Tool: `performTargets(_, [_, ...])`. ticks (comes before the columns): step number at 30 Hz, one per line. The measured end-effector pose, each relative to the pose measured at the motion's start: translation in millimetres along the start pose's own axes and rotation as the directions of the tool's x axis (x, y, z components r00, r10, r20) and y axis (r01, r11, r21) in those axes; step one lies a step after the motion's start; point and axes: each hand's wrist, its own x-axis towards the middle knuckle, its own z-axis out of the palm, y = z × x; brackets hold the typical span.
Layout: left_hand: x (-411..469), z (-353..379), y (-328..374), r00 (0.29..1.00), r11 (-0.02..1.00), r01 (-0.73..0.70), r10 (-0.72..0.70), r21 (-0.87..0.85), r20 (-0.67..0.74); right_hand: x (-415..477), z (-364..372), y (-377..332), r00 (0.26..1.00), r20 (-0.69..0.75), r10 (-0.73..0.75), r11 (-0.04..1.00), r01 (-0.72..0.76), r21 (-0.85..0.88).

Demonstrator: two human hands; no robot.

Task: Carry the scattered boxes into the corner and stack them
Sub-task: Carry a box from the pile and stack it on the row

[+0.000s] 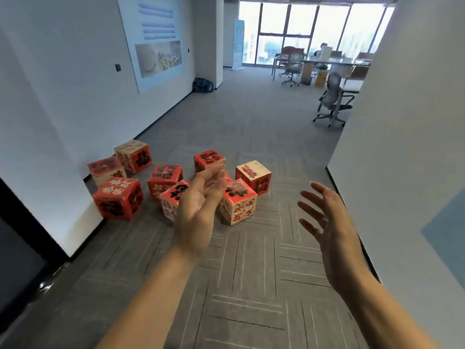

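Both hands are held open and empty, left hand point(198, 205) and right hand point(327, 222); the boxes point(237, 205) are scattered on the carpet just beyond them; a one-sided grab risks a box being tipped or dropped

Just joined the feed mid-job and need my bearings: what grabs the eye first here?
A cluster of red and cream boxes lies scattered on the grey carpet, near the white wall on the left. In front of them, the left hand and right hand are raised, open and empty. An office chair stands further back on the right.
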Motion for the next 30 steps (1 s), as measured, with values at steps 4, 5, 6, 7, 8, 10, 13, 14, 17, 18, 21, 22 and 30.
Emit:
performTargets(4, [85.6, 52.1, -48.1, 0.999, 1.000, 0.007, -0.007, 0.006, 0.048, 96.8, -22.1, 21.9, 0.999, -0.033, 0.006, 1.000, -0.006, 0.000])
performTargets(5, [106.2, 65.2, -60.8, 0.999, 1.000, 0.013, -0.013, 0.009, 0.048, 123.3, -26.9, 29.1, 0.999, -0.037, 0.008, 1.000, -0.008, 0.006])
performTargets(6, [126.0, 78.7, -72.5, 0.999, 1.000, 0.023, -0.024, 0.012, 0.041, 149.4, -31.6, 34.7, 0.999, -0.040, 0.013, 1.000, -0.012, 0.014])
performTargets(7, [146.1, 91.6, -82.7, 0.999, 0.999, 0.027, -0.028, 0.017, 0.028, 176.5, -36.1, 38.3, 0.999, -0.036, 0.013, 1.000, -0.013, 0.019])
performTargets(8, [167.4, 104.4, -91.8, 0.999, 0.999, 0.029, -0.029, 0.025, 0.015, 204.3, -40.8, 40.6, 1.000, -0.027, 0.014, 1.000, -0.013, 0.023])
performTargets(10, [210.7, 128.6, -103.8, 0.999, 0.998, 0.032, -0.032, 0.049, -0.002, 256.8, -51.1, 40.5, 0.999, -0.027, 0.019, 0.999, -0.018, 0.028])
performTargets(13, [279.3, 160.9, -114.9, 0.999, 0.998, 0.005, -0.003, 0.063, -0.034, 335.5, -64.2, 32.5, 1.000, -0.020, 0.008, 0.999, -0.007, 0.039])
performTargets(14, [300.1, 170.7, -119.2, 0.999, 0.998, 0.008, -0.005, 0.065, -0.044, 359.3, -67.9, 29.6, 1.000, -0.013, 0.011, 0.999, -0.010, 0.040])
performTargets(17, [360.7, 201.1, -140.4, 0.999, 0.997, 0.008, -0.004, 0.070, -0.052, 427.5, -77.9, 31.9, 1.000, -0.011, 0.000, 0.999, 0.001, 0.039])
performTargets(18, [380.5, 210.9, -151.4, 0.999, 0.997, 0.012, -0.009, 0.074, -0.049, 450.3, -79.6, 36.5, 1.000, -0.020, 0.007, 0.999, -0.007, 0.042])
performTargets(21, [436.5, 237.6, -190.8, 0.998, 0.996, 0.049, -0.047, 0.068, -0.036, 519.5, -80.8, 56.5, 0.999, -0.032, 0.043, 0.998, -0.042, 0.038])
performTargets(22, [455.4, 244.9, -207.2, 0.998, 0.996, 0.063, -0.061, 0.057, -0.032, 543.7, -80.1, 65.2, 0.998, -0.029, 0.048, 0.999, -0.047, 0.028])
performTargets(30, [642.0, 307.3, -335.0, 0.988, 0.989, 0.147, -0.148, -0.019, -0.054, 747.9, -80.3, 99.8, 0.998, -0.039, 0.044, 0.996, -0.047, -0.071])
